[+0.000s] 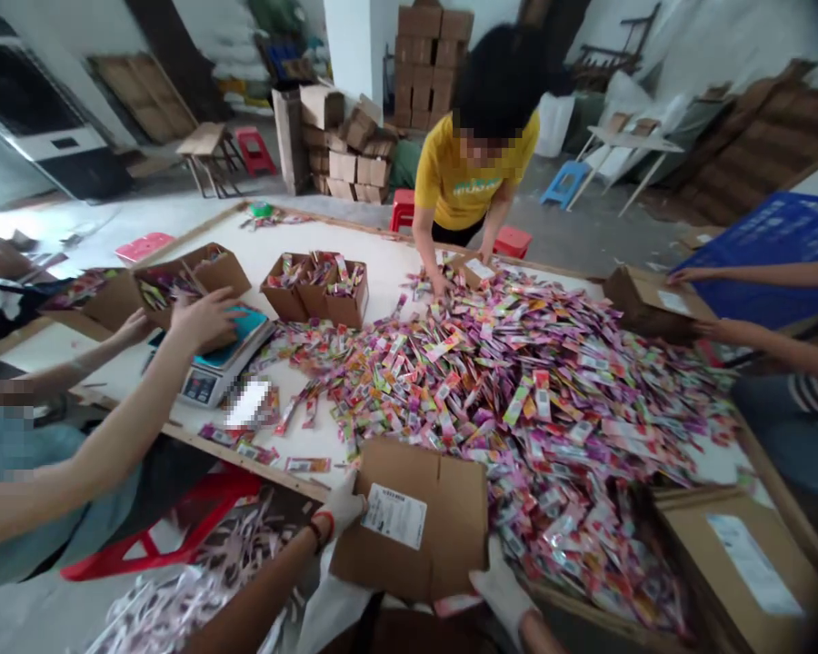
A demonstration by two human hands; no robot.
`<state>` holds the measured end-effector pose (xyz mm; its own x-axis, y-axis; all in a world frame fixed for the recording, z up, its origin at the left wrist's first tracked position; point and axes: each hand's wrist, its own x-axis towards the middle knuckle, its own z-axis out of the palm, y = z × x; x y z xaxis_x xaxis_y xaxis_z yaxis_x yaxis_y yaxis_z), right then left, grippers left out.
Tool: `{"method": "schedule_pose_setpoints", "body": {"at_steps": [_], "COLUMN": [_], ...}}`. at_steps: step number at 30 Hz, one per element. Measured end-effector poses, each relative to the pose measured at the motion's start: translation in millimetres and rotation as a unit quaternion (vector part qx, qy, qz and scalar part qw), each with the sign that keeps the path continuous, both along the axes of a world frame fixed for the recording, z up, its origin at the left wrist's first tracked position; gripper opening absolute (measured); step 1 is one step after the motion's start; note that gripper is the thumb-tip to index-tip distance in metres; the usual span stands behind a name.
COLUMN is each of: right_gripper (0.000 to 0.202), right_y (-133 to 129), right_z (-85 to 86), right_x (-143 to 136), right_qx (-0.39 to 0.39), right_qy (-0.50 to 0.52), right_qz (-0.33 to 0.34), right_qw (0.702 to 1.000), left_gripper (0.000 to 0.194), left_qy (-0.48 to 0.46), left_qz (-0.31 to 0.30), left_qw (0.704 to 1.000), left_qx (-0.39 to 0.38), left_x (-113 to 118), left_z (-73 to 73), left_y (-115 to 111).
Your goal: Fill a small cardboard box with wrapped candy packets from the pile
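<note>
The left hand (343, 509), in a white glove, clamps the left edge of a cardboard box (413, 520), fingers pressed onto the flap beside its white label (394, 515). The right hand (499, 590), also gloved, grips the box's lower right corner; its fingertips are hidden beneath the cardboard. The box sits at the near edge of the table (395, 263), flaps closed, so its contents cannot be made out. Beyond the box spreads a heap of colourful sachets (518, 381). Left of the box, another person's hand (201, 313) rests on a scale (224, 363). Behind the scale, open cartons (317, 286) hold more sachets.
</note>
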<state>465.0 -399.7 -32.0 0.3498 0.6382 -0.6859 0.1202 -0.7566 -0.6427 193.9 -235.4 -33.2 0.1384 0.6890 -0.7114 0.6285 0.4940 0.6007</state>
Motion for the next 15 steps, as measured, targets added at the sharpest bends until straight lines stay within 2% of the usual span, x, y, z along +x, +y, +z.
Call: {"method": "schedule_pose_setpoints", "body": {"at_steps": [3, 6, 10, 12, 14, 15], "right_gripper": [0.047, 0.052, 0.051, 0.034, 0.008, 0.007], "right_y": [4, 21, 39, 45, 52, 58], "right_z": [-5.0, 0.4, 12.1, 20.1, 34.0, 44.2], "right_x": [-8, -5, 3, 11, 26, 36], "right_qx": [-0.015, -0.027, -0.048, -0.027, -0.003, 0.003], "right_qy": [-0.078, -0.116, -0.150, -0.158, -0.154, -0.149], "right_qz": [0.000, 0.020, 0.119, 0.143, 0.150, 0.153], "right_qw": [0.997, 0.993, 0.980, 0.977, 0.976, 0.977], "left_gripper": [0.068, 0.051, 0.033, 0.026, 0.022, 0.022], "left_qy": [0.033, 0.060, 0.084, 0.068, 0.040, 0.025], "left_qz": [0.006, 0.027, 0.060, 0.064, 0.064, 0.065], "left_qw": [0.999, 0.997, 0.991, 0.991, 0.992, 0.993], "left_qx": [0.010, 0.038, 0.083, 0.092, 0.097, 0.100], "left_x": [13, 26, 30, 27, 23, 20], "left_z": [-14.5, -8.9, 22.3, 43.3, 64.9, 75.2], "left_y": [-10, -6, 18, 34, 50, 57]}}
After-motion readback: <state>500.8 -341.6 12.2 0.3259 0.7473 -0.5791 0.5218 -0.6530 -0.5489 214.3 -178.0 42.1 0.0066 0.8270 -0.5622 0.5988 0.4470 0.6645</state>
